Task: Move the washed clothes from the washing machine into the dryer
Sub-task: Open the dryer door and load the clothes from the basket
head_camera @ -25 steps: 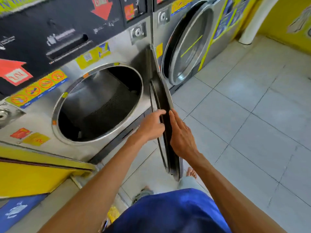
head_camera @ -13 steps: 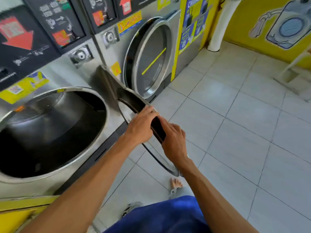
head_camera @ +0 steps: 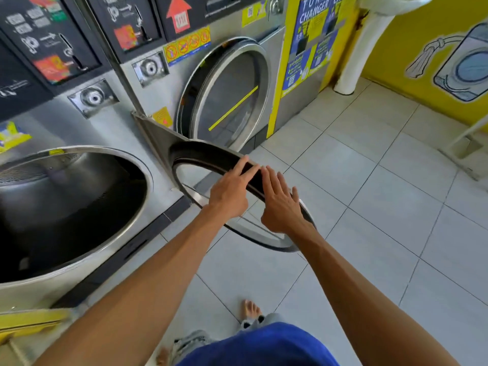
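Two front-loading machines side by side. Near machine: one round door, swung wide open; one drum, dark inside, no clothes discernible in it. Far machine: one round door, ajar. Two hands on the near door's rim: left hand, fingers straight, lying flat on the black seal; right hand, fingers straight and spread, just beside it. Tiled floor; one bare foot.

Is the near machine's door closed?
No, the door stands swung open beside the drum opening, with the left hand and right hand on its rim.
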Demonstrator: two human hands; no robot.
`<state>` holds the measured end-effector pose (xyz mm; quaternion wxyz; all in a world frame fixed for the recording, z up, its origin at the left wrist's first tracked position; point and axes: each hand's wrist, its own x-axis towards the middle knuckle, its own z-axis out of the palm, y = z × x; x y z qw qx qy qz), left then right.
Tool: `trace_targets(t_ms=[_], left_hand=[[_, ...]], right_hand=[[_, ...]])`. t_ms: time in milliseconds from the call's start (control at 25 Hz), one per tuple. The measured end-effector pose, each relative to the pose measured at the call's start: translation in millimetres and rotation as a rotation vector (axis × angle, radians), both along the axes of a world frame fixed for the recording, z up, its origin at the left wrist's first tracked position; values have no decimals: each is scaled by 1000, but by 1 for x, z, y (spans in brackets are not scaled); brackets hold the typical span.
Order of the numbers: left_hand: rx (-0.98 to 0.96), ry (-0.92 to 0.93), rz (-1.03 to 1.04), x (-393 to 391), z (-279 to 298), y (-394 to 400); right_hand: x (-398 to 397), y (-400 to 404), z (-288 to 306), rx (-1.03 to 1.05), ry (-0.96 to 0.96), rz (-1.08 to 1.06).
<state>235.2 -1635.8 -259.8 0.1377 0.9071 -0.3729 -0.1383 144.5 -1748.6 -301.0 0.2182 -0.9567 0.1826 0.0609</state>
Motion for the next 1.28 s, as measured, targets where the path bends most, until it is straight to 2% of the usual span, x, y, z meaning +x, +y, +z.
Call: trace_targets(t_ms=[240, 400, 560, 720, 880, 1040, 1280], left_hand=[[22, 55, 23, 14, -2, -41], [21, 155, 75, 15, -3, -39], [7, 341, 196, 27, -7, -15], [-36, 364, 263, 43, -7, 32], [-130, 423, 377, 43, -10, 83], [-160, 390, 473, 34, -20, 153], [-144, 445, 764, 14, -37, 297]], right_hand=[[28, -46, 16, 45, 120, 14], [37, -56, 10, -17, 150, 33], [37, -60, -3, -100, 62, 40], [38, -50, -1, -76, -57, -17], [42, 14, 1, -120, -223, 48], [61, 109, -6, 3, -100, 257], [91, 245, -21, 130, 50, 532]])
